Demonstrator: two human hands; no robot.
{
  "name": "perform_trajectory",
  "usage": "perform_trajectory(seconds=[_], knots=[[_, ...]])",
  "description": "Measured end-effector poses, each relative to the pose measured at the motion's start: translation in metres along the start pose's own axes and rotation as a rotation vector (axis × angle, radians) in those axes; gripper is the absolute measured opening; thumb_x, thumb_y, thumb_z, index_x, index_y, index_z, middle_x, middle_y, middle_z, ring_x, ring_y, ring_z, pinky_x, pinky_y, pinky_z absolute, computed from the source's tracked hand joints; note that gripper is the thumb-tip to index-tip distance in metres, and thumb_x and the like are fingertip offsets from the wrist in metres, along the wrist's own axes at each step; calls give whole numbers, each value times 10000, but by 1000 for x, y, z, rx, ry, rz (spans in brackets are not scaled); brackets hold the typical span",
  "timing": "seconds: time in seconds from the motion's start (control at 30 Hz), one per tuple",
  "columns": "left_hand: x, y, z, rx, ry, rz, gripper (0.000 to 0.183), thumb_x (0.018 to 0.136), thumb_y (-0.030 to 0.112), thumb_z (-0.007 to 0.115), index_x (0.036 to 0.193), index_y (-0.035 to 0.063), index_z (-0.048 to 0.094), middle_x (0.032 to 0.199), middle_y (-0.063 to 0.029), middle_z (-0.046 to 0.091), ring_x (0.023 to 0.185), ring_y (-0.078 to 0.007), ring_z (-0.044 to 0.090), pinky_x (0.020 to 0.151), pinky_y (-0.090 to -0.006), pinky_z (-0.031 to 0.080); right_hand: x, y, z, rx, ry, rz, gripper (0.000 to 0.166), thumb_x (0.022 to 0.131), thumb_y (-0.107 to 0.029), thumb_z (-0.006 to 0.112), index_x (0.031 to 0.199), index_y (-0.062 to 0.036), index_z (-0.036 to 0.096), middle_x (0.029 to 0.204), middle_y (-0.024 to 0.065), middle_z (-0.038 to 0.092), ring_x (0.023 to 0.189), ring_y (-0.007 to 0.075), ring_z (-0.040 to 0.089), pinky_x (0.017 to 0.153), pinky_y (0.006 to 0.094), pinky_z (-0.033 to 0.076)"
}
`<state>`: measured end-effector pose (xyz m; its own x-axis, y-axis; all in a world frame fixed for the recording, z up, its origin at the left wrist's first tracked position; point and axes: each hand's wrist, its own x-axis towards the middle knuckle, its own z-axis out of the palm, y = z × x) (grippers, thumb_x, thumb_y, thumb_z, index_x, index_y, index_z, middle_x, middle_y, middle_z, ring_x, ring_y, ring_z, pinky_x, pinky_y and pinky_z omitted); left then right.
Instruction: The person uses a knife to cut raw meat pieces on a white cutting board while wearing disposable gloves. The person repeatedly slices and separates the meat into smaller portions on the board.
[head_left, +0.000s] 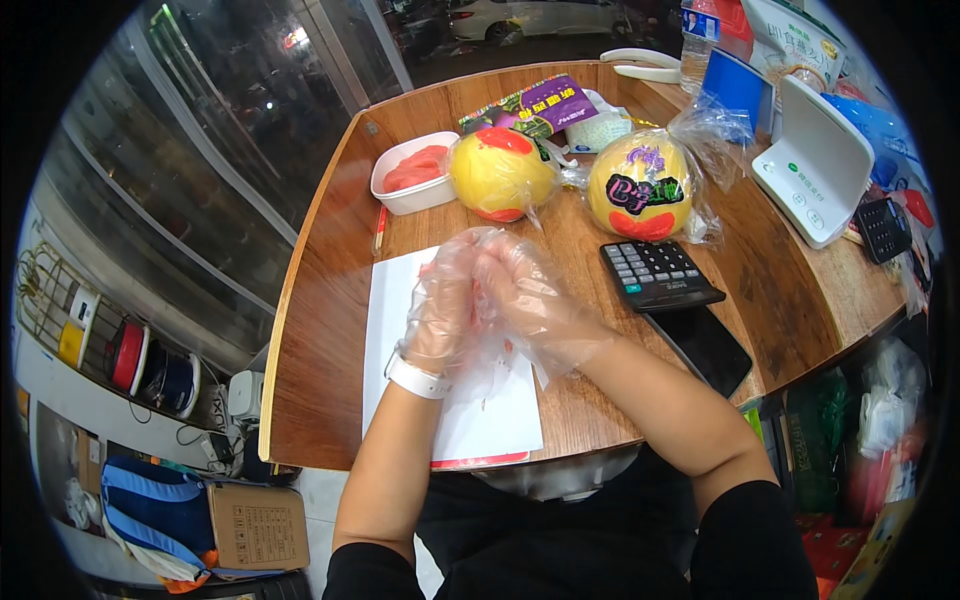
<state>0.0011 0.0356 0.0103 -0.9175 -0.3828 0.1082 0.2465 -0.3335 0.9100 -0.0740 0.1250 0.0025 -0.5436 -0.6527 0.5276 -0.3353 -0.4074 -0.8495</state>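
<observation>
Both my hands wear clear plastic gloves and are close together above a white sheet of paper (390, 360). My left hand (444, 300), with a white band at the wrist, is curled against my right hand (517, 281). Pink pomelo pulp (478, 304) shows between the palms, mostly hidden by fingers and glove film. Small pink scraps lie on the paper below. Beyond my hands, a white plastic tub (416, 201) holds peeled pink pomelo flesh (417, 169). Two plastic-wrapped yellow pomelos, one left (499, 176) and one right (637, 180), stand to its right.
A calculator (656, 274) rests partly over a black phone (701, 349) at the right. Behind the pomelos lie a purple printed package (540, 109) and a tissue pack (596, 131). A white payment device (814, 165) and water bottle (699, 45) stand farther right. The wooden table's raised edge (315, 247) curves along the left.
</observation>
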Motion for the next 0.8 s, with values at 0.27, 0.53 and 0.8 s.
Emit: perform_trajectory(seconds=[0.27, 0.53, 0.8], knots=[[9, -7, -12, 139, 298, 309, 448, 940, 473, 411, 1010, 59, 567, 840, -33, 579, 769, -127, 549, 680, -256, 479, -6, -8, 4, 45, 141, 409, 221, 932, -185, 456, 1021, -4, 546, 901, 89, 603, 802, 137, 563, 734, 299, 467], [12, 13, -29, -182, 403, 324, 566, 915, 549, 393, 1052, 27, 564, 834, -36, 533, 764, -148, 520, 713, -278, 472, -10, 42, 1, -222, 162, 544, 287, 940, -309, 486, 1013, -37, 547, 829, 44, 578, 735, 131, 540, 676, 305, 468], [2, 16, -19, 13, 424, 420, 586, 883, 593, 425, 1096, 63, 555, 898, -62, 574, 750, -154, 550, 665, -277, 490, -12, -14, -15, -478, -258, 371, 192, 893, -194, 519, 888, -18, 596, 798, 76, 590, 740, 183, 572, 678, 341, 471]])
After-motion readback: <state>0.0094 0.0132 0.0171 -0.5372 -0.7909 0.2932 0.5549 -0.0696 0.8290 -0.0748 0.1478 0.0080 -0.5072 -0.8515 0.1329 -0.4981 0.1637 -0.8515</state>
